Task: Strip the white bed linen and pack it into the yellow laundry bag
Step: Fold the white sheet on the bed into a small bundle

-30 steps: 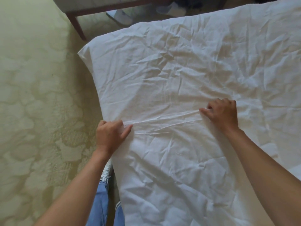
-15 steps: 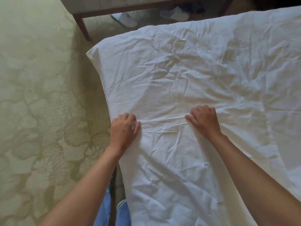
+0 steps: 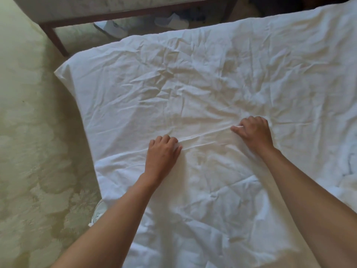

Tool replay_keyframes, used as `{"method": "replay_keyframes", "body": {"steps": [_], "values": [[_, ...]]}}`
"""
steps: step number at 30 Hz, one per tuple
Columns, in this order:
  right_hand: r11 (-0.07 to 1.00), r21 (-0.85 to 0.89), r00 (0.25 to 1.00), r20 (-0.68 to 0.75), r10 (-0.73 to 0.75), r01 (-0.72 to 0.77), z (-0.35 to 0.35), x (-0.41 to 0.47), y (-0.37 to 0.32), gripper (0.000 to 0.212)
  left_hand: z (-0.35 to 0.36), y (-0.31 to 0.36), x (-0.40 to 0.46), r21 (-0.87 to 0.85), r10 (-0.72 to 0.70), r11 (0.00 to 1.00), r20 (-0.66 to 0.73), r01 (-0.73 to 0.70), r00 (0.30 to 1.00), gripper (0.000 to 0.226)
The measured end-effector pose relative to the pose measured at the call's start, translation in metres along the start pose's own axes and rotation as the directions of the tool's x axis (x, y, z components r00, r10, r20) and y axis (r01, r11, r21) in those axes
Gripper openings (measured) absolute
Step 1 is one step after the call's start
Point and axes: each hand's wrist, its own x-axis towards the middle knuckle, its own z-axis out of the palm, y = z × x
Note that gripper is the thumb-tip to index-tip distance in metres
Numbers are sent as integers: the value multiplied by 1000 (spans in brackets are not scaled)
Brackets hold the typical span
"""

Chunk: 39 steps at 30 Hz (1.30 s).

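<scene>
Below us, the white bed linen (image 3: 202,89) lies crumpled across the bed, filling the middle and right of the view. We pinch a raised fold of it between both hands: our left hand (image 3: 162,153), fingers curled, grips the fold's near-left end, and our right hand (image 3: 253,130) grips its far-right end, the cloth stretched taut between them. Left of the bed is pale patterned carpet (image 3: 29,151). At the far side stands a dark wooden bench (image 3: 119,15) with white slippers (image 3: 114,29) under it.
</scene>
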Motion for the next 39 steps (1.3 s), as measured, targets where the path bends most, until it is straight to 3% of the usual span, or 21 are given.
{"method": "replay_keyframes", "body": {"steps": [11, 14, 17, 20, 24, 28, 32, 39], "values": [[972, -232, 1000, 3, -29, 29, -7, 25, 45, 39, 23, 19, 19, -42, -28, 999, -7, 28, 1000, 27], [966, -228, 992, 18, 127, -119, 11, 21, 42, 50, 23, 17, 23, -55, -46, 997, -2, 46, 999, 29], [944, -128, 951, -94, 294, -305, 26, 11, 38, 61, 24, 16, 26, -47, -54, 997, 7, 54, 999, 26], [884, 8, 874, -150, 463, -467, 29, -4, 34, 72, 23, 16, 27, -67, -86, 994, 31, 88, 996, 11], [749, 181, 753, -62, 655, -637, 31, -40, 43, 62, 19, 34, 30, -65, -136, 988, 73, 140, 988, 16], [753, 119, 747, -97, 658, -647, 31, -83, 55, 55, 22, 59, 44, -191, -142, 967, 155, 171, 978, 20], [690, 156, 685, -93, 722, -706, 39, -114, 58, 51, 31, 89, 66, -236, -132, 954, 218, 184, 967, 26], [741, 163, 752, 10, 659, -652, 36, -99, 83, 40, 49, 149, 101, -147, -40, 985, 343, 96, 938, 55]]}}
